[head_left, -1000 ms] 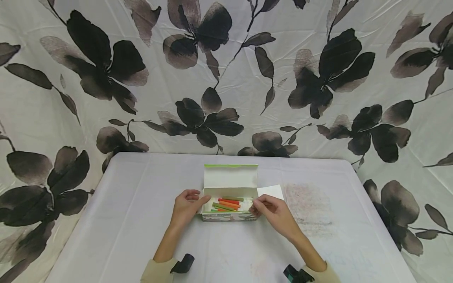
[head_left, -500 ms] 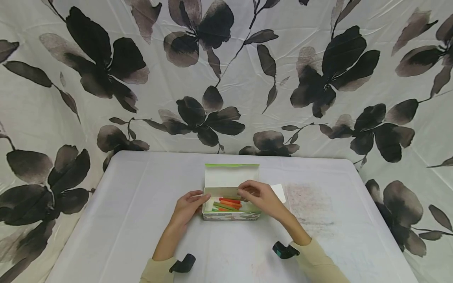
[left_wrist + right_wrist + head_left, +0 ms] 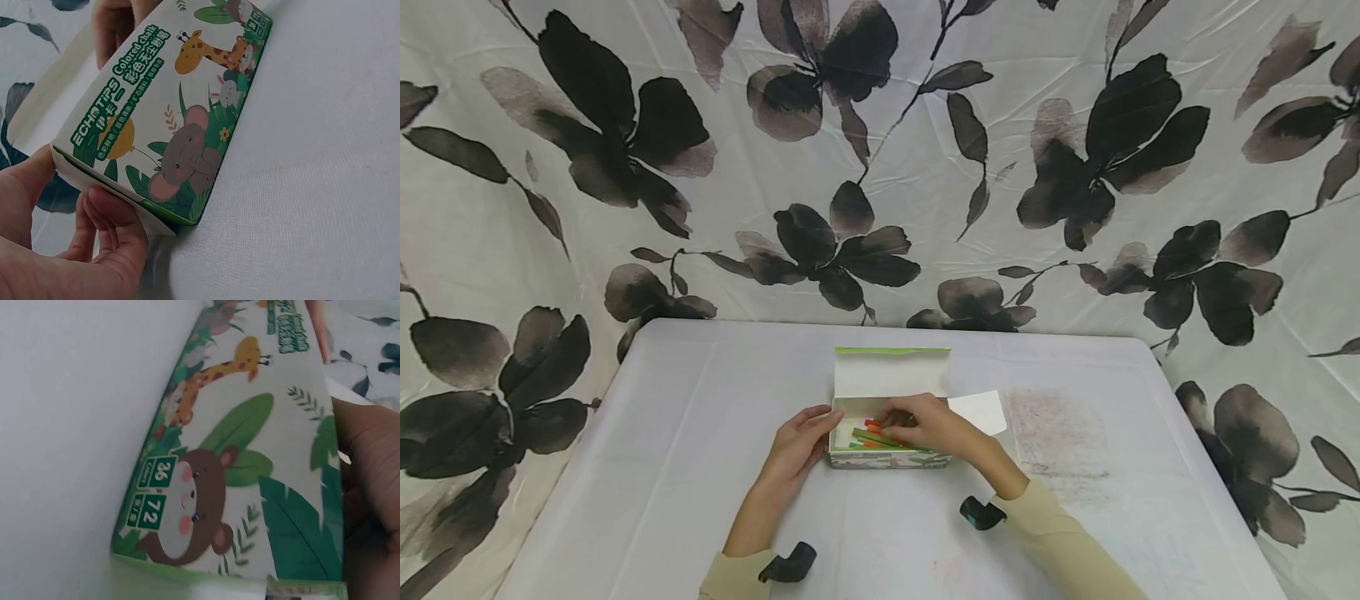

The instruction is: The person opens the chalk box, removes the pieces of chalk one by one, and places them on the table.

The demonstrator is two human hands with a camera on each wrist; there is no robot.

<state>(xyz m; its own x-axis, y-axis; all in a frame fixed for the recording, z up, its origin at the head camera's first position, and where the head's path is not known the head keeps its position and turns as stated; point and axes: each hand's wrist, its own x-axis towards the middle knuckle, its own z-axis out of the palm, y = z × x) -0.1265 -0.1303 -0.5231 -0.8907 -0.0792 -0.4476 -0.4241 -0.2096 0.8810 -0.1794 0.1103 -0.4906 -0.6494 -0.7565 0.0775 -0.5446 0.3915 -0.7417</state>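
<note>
Opened chalk box (image 3: pixel 887 459) is set on the table (image 3: pixel 670 467), its end pinched by thumb and fingers of the left hand (image 3: pixel 796 442). Chalk sticks (image 3: pixel 871 437) inside are reached by the right hand (image 3: pixel 928 423), fingers bent; grip cannot be told. Light pressure is advised, lest sticks snap.

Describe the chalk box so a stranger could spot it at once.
On the white-covered table, find the left hand. Touching that hand is the chalk box, lid raised. Unlike the slim, plain chalk sticks inside, it bears a printed cartoon elephant and giraffe.
</note>
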